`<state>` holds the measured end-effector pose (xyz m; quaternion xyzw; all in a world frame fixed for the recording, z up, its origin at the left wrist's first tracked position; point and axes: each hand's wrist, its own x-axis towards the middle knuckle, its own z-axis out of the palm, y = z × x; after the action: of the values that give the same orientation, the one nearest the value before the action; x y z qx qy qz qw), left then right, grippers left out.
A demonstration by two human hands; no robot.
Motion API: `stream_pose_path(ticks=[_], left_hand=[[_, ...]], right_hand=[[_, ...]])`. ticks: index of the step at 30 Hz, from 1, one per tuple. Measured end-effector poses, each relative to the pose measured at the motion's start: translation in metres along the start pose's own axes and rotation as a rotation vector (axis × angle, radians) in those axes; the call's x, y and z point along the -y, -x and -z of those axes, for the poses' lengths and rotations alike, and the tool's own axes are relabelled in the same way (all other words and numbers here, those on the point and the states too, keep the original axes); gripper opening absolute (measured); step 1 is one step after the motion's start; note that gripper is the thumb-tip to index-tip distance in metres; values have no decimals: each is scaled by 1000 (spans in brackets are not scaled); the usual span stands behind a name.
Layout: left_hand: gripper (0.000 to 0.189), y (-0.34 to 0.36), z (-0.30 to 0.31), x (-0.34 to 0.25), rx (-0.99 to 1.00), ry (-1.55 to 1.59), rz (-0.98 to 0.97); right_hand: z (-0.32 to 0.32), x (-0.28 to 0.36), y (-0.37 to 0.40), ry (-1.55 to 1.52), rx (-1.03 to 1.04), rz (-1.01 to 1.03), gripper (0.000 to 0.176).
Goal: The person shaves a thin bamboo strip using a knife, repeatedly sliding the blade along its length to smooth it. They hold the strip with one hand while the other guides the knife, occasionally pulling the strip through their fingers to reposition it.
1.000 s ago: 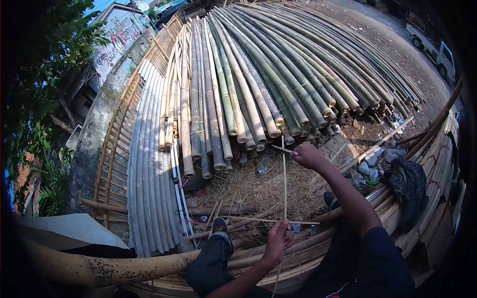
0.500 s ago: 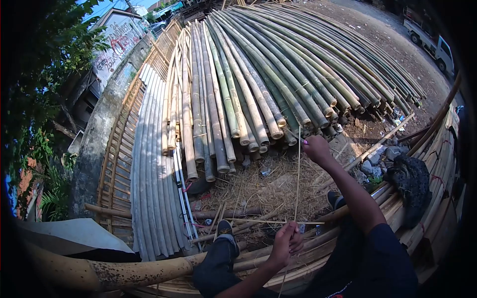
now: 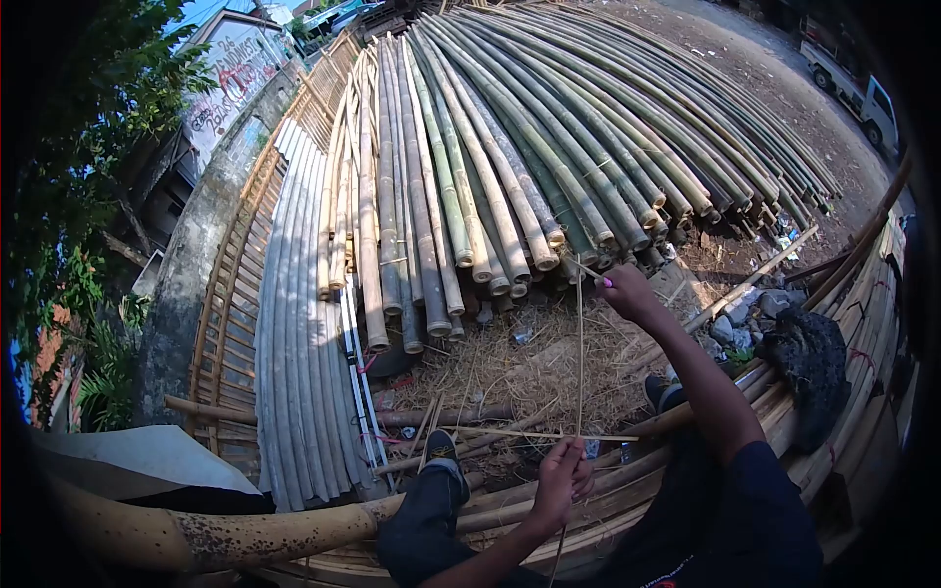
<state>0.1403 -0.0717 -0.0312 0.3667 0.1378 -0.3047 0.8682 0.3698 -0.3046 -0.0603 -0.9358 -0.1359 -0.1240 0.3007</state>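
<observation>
A thin bamboo strip (image 3: 578, 363) runs upright between my two hands. My left hand (image 3: 562, 480) is closed around its lower part, near my lap. My right hand (image 3: 627, 292) is stretched forward and pinches the strip's upper end, close to the cut ends of the stacked poles. A second thin strip (image 3: 534, 433) lies crosswise just above my left hand. My legs in dark trousers and a dark shoe (image 3: 441, 453) show below.
A large stack of long bamboo poles (image 3: 510, 167) fills the ground ahead. Corrugated metal sheets (image 3: 299, 323) lie to its left beside a bamboo fence (image 3: 227, 323). Straw litter (image 3: 510, 367) covers the ground. A thick spotted pole (image 3: 225, 534) lies at lower left; a vehicle (image 3: 867, 98) stands at right.
My right hand moved up and to the right along the strip, then held near the pole ends. My left hand shifted slightly right and kept its grip.
</observation>
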Motion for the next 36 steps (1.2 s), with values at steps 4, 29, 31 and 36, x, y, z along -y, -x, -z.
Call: stream_pose_path(ticks=[4, 29, 31, 36], left_hand=[[25, -4, 0, -8, 67, 52, 47], [33, -26, 32, -44, 341, 460, 77], [32, -24, 29, -45, 224, 295, 25], [31, -19, 13, -27, 14, -38, -109]], right_hand=[[11, 15, 1, -13, 129, 98, 28], [-17, 62, 14, -196, 139, -369, 25], [-15, 69, 15, -215, 229, -86, 25], [-22, 88, 26, -10, 343, 383, 20]])
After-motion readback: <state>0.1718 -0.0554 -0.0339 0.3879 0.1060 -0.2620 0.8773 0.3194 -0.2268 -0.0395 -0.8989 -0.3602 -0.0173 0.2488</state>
